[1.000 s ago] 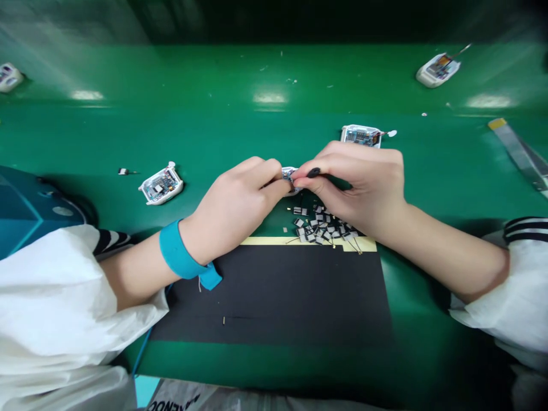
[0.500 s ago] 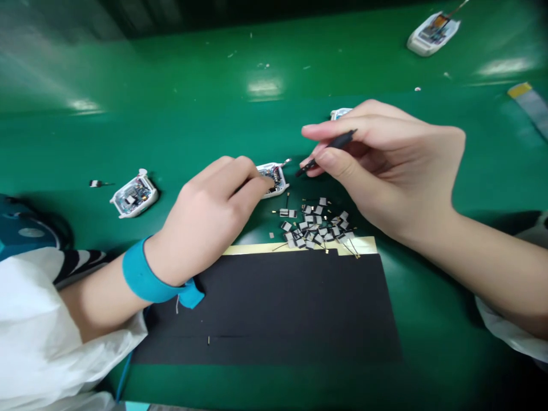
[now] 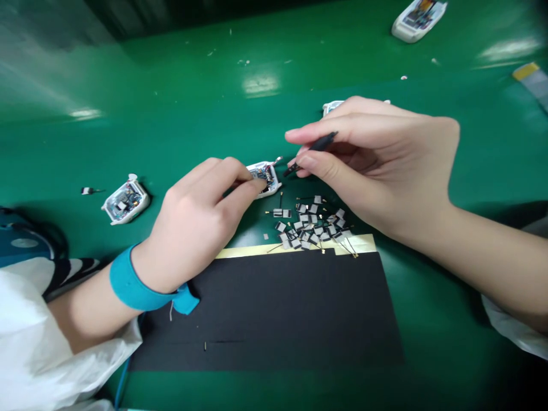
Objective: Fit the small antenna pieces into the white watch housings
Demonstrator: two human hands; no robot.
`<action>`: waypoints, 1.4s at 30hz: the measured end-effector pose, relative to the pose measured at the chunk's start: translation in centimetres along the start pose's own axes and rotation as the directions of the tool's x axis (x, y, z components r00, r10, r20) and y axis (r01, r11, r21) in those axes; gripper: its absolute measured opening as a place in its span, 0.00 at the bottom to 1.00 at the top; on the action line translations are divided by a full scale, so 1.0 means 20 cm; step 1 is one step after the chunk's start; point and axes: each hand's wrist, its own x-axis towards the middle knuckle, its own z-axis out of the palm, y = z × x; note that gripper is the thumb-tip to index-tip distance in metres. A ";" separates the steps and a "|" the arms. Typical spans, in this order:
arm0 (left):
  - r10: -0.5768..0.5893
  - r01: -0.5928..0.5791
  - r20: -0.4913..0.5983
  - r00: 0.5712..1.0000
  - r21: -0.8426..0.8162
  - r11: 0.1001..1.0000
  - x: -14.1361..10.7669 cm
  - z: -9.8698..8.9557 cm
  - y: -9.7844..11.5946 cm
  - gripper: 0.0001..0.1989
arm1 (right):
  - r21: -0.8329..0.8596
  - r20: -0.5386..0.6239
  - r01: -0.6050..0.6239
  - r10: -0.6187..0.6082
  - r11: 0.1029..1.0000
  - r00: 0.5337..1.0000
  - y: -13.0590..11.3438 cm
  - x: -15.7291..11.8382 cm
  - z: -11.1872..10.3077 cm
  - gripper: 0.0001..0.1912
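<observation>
The white housing (image 3: 274,188) sits at 2 o'clock from the middle of your left hand (image 3: 184,222), whose thumb and fingertips steady its near-left part. From your right hand (image 3: 385,154) it lies towards 9 o'clock. Your left is the nearer, touching it; your right stands apart, gripping a slim black tool (image 3: 323,142) whose tip points to 8 o'clock, just beside the housing's 3 o'clock end. The housing's long axis runs roughly 9 to 3, though your fingers cover one end.

Its shell looks like smooth, round-cornered plastic with small lugs, around a busy circuit board; a short lead (image 3: 279,160) sticks out at 2 o'clock. At 4 to 5 o'clock from it, a jumbled pile of modules (image 3: 319,230) shows matt grey and black rectangles with thin dark wires and gold-coloured ends. Some overlap the pale yellow strip (image 3: 363,244) edging the flat black sheet (image 3: 265,308). Your teal wristband (image 3: 137,282) looks like woven fabric.
</observation>
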 end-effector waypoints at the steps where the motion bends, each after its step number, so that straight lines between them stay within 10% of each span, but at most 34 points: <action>1: 0.001 -0.001 0.005 1.000 0.002 1.000 0.00 0.00 0.00 0.08 | -0.002 0.003 0.006 -0.006 1.000 1.000 0.00 0.00 0.00 0.08; 42: -0.014 0.013 0.038 0.999 0.015 1.000 0.00 0.00 0.00 0.07 | -0.012 0.025 0.088 -0.088 0.996 0.996 0.00 0.00 0.02 0.08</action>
